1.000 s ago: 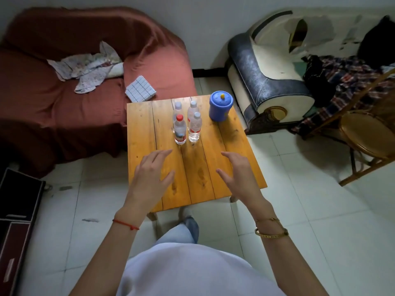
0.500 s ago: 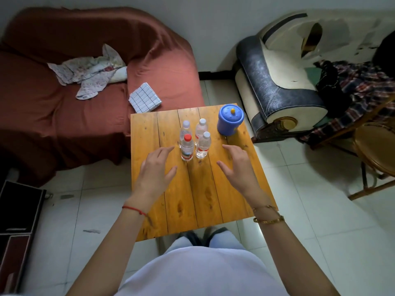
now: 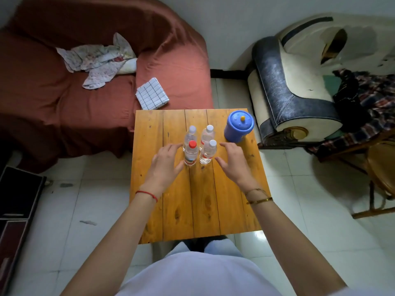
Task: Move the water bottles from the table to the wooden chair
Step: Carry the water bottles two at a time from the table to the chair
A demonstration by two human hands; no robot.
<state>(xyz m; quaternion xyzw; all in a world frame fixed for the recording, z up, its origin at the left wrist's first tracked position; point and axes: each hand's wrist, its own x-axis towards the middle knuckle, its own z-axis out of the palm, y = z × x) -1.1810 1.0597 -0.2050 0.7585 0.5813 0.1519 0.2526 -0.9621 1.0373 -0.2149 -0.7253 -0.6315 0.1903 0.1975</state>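
Flanking four bottles (image 3: pixel 198 146) upright on the table (image 3: pixel 149 129), we are spreading the fingers of left hand (image 3: pixel 165 165) and right hand (image 3: pixel 234 163), gripping nothing; the wooden chair (image 3: pixel 380 165) is holding none yet.

Bottles: four small clear water bottles are stood upright in a tight two-by-two cluster on the wooden tabletop (image 3: pixel 224 189), toward its far half.
Red-capped bottle (image 3: pixel 190 153): placed at the near left of the cluster; a red cap and a red-and-green label band low on the body are seen.
Near right bottle (image 3: pixel 207 152): a white cap and a label with a red band are shown; it is set just beside the red-capped one.
Far left bottle (image 3: pixel 190 133): white-capped, partly hidden behind the red-capped bottle.
Far right bottle (image 3: pixel 207 133): white-capped, partly hidden behind the near right bottle.
Wooden chair (image 3: pixel 382 167): seen at the right edge, well apart from the bottles; its round seat is cut off by the frame.
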